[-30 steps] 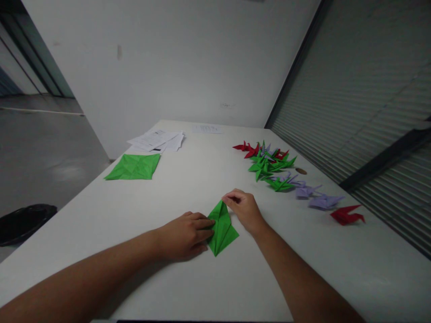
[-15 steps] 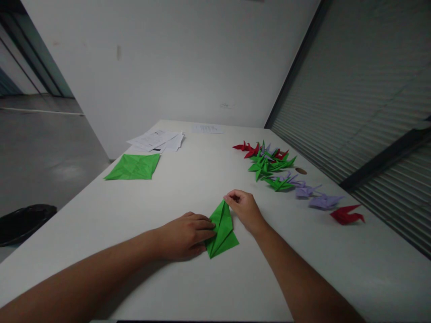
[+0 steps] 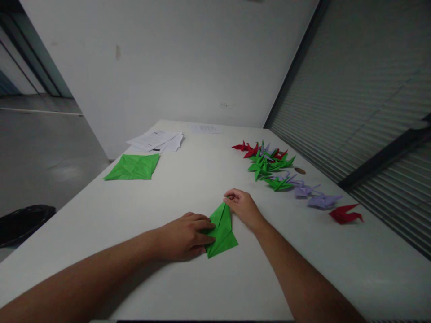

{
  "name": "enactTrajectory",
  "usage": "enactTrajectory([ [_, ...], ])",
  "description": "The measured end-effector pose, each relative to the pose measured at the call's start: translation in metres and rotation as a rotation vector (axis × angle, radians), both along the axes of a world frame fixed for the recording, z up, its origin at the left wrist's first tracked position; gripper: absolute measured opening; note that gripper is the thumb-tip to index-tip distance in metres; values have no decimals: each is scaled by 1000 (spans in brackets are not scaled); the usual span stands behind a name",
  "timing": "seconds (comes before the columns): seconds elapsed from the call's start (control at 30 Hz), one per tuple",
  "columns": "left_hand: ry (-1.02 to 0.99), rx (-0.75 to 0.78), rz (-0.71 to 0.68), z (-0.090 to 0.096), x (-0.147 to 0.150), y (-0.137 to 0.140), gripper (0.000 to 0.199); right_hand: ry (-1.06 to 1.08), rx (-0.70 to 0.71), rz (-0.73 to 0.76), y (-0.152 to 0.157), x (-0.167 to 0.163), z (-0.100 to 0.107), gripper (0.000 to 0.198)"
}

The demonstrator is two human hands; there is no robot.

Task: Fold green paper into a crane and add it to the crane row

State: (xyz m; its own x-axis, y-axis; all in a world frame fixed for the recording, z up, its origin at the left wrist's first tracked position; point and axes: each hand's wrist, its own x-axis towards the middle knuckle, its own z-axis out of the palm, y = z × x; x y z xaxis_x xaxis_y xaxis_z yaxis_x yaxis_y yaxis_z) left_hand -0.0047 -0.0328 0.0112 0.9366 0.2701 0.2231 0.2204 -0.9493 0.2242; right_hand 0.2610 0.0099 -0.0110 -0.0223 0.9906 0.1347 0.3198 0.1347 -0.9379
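As my right hand (image 3: 244,208) pinches the upper tip of the folded green paper (image 3: 223,228), I see its lower corner has swung toward my left hand (image 3: 186,235), spread over its side; between both hands, the paper seems turned yet steadied.

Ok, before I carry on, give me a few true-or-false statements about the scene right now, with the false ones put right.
1. The right hand has its fingers at the far tip of the folded green paper. True.
2. The left hand is raised off the paper. False: its fingers rest on it.
3. The flat green sheet lies nearer the camera than the printed papers. True.
4. The nearest paper bird is purple. False: it is red.
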Motion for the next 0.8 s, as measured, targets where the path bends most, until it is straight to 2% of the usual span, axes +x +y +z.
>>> enactTrajectory([
  [0.17,-19,-4,-6,1,1,0,34,23,-72,-2,0,2,-1,29],
  [0.33,-21,-12,-8,0,1,0,34,-99,-60,-15,2,6,-4,24],
  [0.43,-16,-17,-10,1,1,0,35,-262,15,-11,2,8,-4,14],
  [0.53,5,-20,-16,2,1,1,35,-421,147,-8,3,8,-3,6],
  [0.8,-6,-27,-14,2,1,1,36,-623,283,115,4,4,-4,15],
])
